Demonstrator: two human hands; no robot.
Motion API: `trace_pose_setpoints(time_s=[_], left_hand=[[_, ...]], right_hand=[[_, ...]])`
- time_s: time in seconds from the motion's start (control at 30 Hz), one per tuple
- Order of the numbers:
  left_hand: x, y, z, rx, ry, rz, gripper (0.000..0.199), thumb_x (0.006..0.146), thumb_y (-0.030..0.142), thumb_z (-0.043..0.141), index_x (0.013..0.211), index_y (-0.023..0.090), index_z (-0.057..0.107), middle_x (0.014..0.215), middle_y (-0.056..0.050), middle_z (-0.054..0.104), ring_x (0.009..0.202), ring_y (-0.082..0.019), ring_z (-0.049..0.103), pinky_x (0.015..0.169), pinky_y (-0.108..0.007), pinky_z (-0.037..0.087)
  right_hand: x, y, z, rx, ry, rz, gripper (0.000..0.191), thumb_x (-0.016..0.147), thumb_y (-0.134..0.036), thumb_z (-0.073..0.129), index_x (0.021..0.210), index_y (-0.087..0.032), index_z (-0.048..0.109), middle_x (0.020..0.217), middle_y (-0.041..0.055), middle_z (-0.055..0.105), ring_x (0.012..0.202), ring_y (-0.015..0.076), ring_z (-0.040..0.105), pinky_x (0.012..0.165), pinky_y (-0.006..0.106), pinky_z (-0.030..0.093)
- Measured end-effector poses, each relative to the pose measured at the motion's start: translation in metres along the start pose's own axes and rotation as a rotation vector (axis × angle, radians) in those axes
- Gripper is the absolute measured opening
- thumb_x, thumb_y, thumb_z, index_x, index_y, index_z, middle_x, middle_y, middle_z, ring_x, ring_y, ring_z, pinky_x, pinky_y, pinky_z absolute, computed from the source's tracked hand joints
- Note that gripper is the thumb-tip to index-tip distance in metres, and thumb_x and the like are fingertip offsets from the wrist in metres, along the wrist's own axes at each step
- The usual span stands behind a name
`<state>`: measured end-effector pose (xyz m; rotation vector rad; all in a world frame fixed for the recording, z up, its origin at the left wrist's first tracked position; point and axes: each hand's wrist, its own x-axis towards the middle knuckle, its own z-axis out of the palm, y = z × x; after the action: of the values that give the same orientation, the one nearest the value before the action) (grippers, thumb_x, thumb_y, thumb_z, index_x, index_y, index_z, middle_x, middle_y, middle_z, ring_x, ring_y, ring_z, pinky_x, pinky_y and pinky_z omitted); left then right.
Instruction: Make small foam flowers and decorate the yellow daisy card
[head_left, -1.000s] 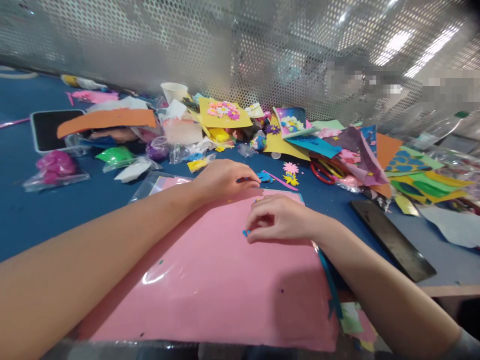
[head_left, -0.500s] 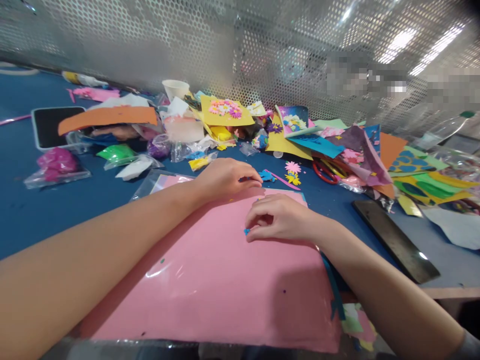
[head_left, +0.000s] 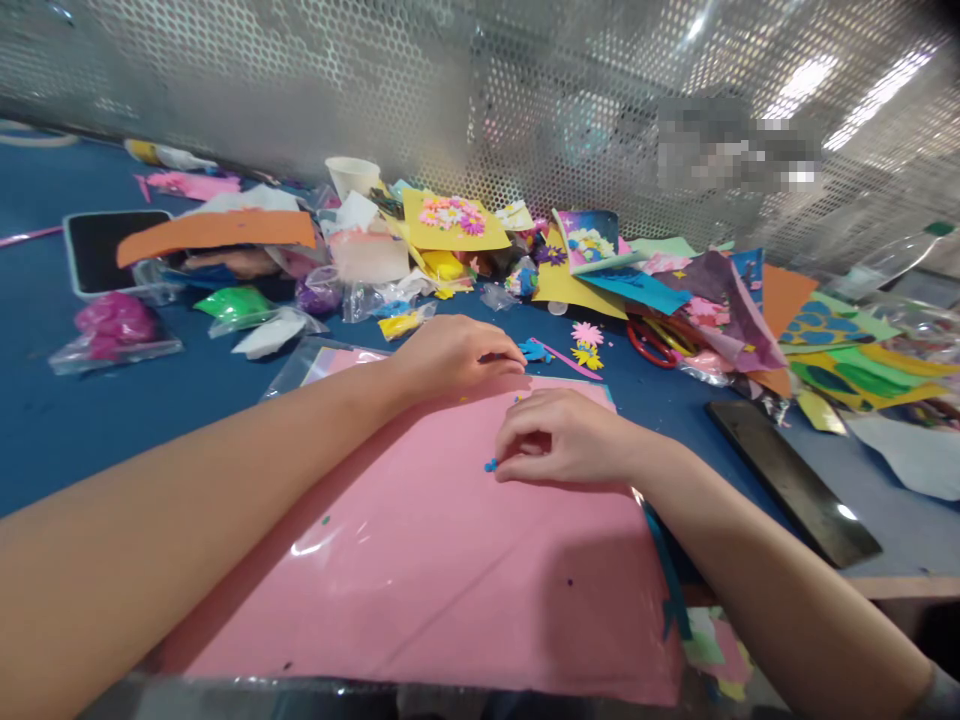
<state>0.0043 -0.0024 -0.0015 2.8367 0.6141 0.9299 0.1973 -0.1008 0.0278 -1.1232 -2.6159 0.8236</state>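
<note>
A blue table [head_left: 150,420] spreads out before me, and a pink sheet [head_left: 420,560] under clear plastic covers its near side. The left hand [head_left: 459,355] rests on the sheet's far edge, fingers loosely curled; whether they hold anything I can't tell. The right hand [head_left: 566,437] is lower on the sheet, thumb and fingertips nearly together (a gap shows behind them). Right at those tips, poking out on their left, sits the blue bit [head_left: 490,466], too small to show a clear long axis. Pinched or only touched, I can't say; the left hand is farther from it.
</note>
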Motion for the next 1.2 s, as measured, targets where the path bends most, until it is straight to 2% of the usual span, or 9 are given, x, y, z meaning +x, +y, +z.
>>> trace_pose_setpoints(time_s=[0.23,0.37,0.47,0.6,0.73,0.9,1.0,1.07,1.2], left_hand=[[0.0,0.0,0.001,0.01,-0.018,-0.001,0.023,0.098,0.033,0.06,0.098,0.025,0.081,0.095,-0.001,0.082,0.086,-0.017,0.076,0.073,-0.024,0.051],[-0.001,-0.002,0.001,0.026,-0.012,-0.002,0.023,0.098,0.033,0.06,0.104,0.026,0.081,0.098,-0.002,0.082,0.088,-0.018,0.076,0.076,-0.024,0.053],[-0.001,-0.003,0.001,0.028,0.016,-0.024,0.026,0.099,0.032,0.057,0.116,0.028,0.078,0.103,-0.002,0.081,0.09,-0.017,0.075,0.076,-0.023,0.053],[-0.001,-0.004,-0.001,0.017,-0.015,-0.056,0.028,0.102,0.031,0.053,0.116,0.028,0.077,0.099,-0.001,0.082,0.082,-0.016,0.075,0.067,-0.022,0.049],[0.0,-0.001,-0.003,0.05,-0.028,-0.069,0.035,0.105,0.037,0.046,0.107,0.024,0.079,0.08,-0.003,0.079,0.071,-0.016,0.071,0.06,-0.022,0.042],[0.001,0.002,-0.005,0.023,-0.061,-0.031,0.044,0.106,0.042,0.04,0.101,0.023,0.079,0.08,-0.004,0.076,0.073,-0.015,0.068,0.063,-0.022,0.042],[0.001,0.002,-0.007,-0.007,-0.079,-0.001,0.048,0.107,0.043,0.034,0.107,0.022,0.078,0.087,-0.006,0.076,0.079,-0.016,0.068,0.069,-0.024,0.046],[0.002,0.001,-0.008,-0.038,-0.076,0.008,0.049,0.108,0.042,0.031,0.114,0.022,0.076,0.099,-0.007,0.077,0.089,-0.017,0.069,0.077,-0.026,0.049],[0.003,-0.002,-0.006,-0.068,-0.049,0.021,0.049,0.108,0.044,0.032,0.118,0.021,0.074,0.11,-0.008,0.077,0.106,-0.02,0.066,0.094,-0.031,0.049]], right_hand=[[-0.003,0.001,0.002,-0.067,0.031,-0.087,0.01,0.088,-0.03,0.07,0.084,-0.022,0.074,0.082,-0.0013,0.076,0.078,0.0133,0.063,0.076,0.028,0.041],[-0.001,0.003,0.001,0.01,0.058,-0.027,0.013,0.085,-0.034,0.071,0.085,-0.021,0.074,0.069,-0.004,0.067,0.064,0.01,0.055,0.065,0.024,0.039],[0.002,0.014,-0.001,0.089,0.297,0.022,0.014,0.086,-0.028,0.063,0.094,-0.02,0.073,0.06,-0.006,0.055,0.055,0.0086,0.046,0.057,0.023,0.035],[0.006,0.029,-0.005,0.054,0.625,0.136,0.023,0.087,-0.02,0.056,0.103,-0.021,0.073,0.063,-0.005,0.052,0.057,0.0097,0.046,0.057,0.023,0.033],[0.009,0.03,-0.009,-0.107,0.664,0.118,0.022,0.083,-0.02,0.063,0.103,-0.023,0.074,0.075,-0.0021,0.062,0.064,0.0103,0.05,0.063,0.024,0.036],[0.012,0.027,-0.007,-0.176,0.754,0.031,0.015,0.089,-0.025,0.059,0.089,-0.021,0.074,0.076,0.0005,0.065,0.065,0.0111,0.051,0.064,0.025,0.037],[0.011,0.026,-0.006,-0.164,0.751,-0.003,0.015,0.086,-0.022,0.057,0.088,-0.021,0.072,0.075,0.0002,0.064,0.063,0.0108,0.051,0.063,0.025,0.038],[0.008,0.024,-0.006,-0.1,0.682,0.011,0.013,0.082,-0.021,0.057,0.086,-0.021,0.069,0.072,-0.001,0.062,0.062,0.0106,0.051,0.061,0.024,0.038],[-0.001,0.011,-0.005,-0.019,0.356,-0.045,0.008,0.076,-0.019,0.063,0.082,-0.021,0.068,0.067,-0.0037,0.061,0.062,0.0098,0.052,0.06,0.023,0.037]])
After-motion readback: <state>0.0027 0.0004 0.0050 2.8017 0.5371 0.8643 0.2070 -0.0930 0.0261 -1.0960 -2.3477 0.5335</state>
